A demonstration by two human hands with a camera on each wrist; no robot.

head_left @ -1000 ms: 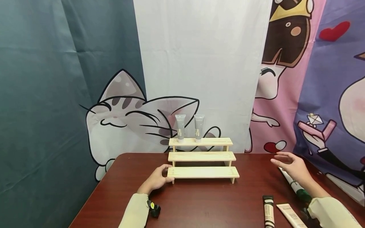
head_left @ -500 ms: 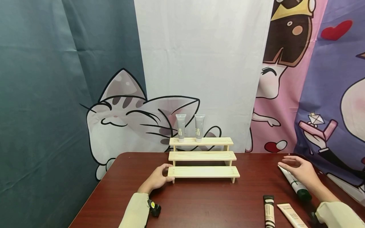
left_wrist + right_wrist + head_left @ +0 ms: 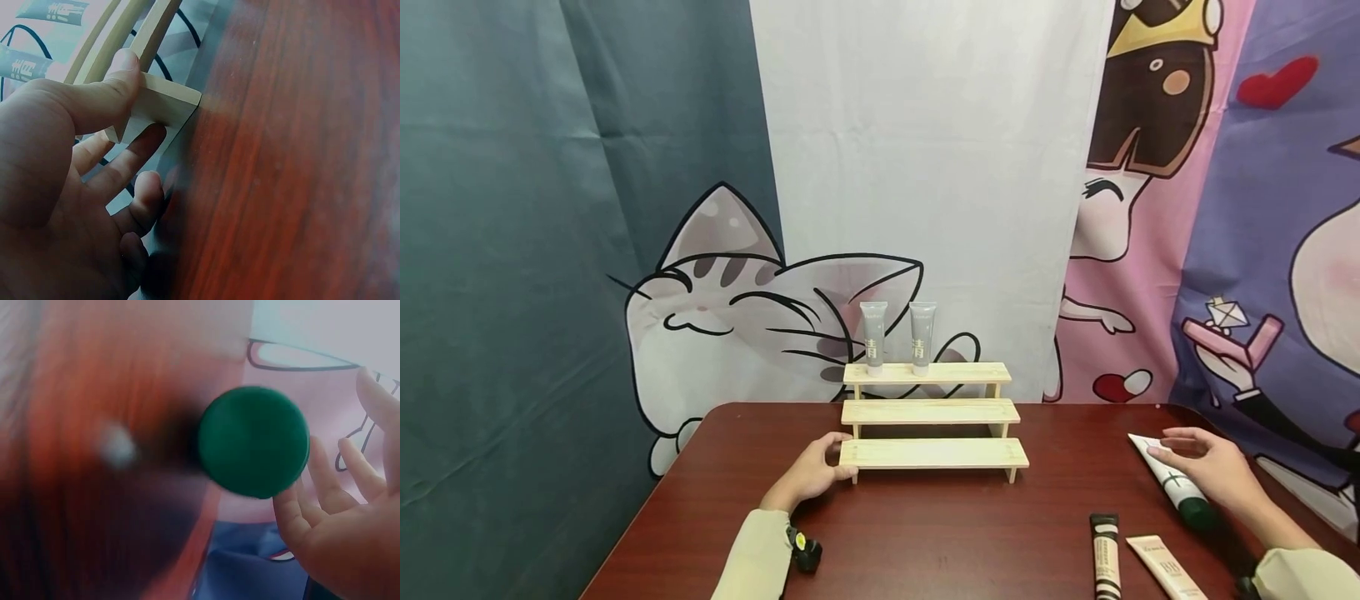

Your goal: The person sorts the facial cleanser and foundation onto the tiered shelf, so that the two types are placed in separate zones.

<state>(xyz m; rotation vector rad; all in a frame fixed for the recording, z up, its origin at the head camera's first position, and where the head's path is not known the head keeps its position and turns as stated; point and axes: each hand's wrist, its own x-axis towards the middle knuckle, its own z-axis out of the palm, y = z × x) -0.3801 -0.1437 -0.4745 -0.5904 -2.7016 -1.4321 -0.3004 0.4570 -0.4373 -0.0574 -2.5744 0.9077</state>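
Observation:
A three-step wooden display stand [image 3: 934, 452] stands on the table, with two clear grey tubes [image 3: 874, 337] upright on its top step. My left hand [image 3: 808, 473] grips the stand's left end at the lowest step. In the left wrist view the thumb lies over the wooden edge [image 3: 169, 87] and the fingers reach behind the side panel. Over at the right, a white tube [image 3: 1165, 471] with a green cap [image 3: 254, 442] lies slanted on the table. My right hand [image 3: 1217, 475] is beside it, thumb spread from the loosely bent fingers, not gripping it.
Nearer the table's front right lie a beige tube with dark stripes and a black cap [image 3: 1106, 554] and a pale pink tube [image 3: 1165, 568]. Printed curtains [image 3: 940, 167] hang right behind the table [image 3: 970, 533].
My right hand has moved right and toward me, coming down alongside the white tube, which shows more fully. The left hand keeps its grip on the stand.

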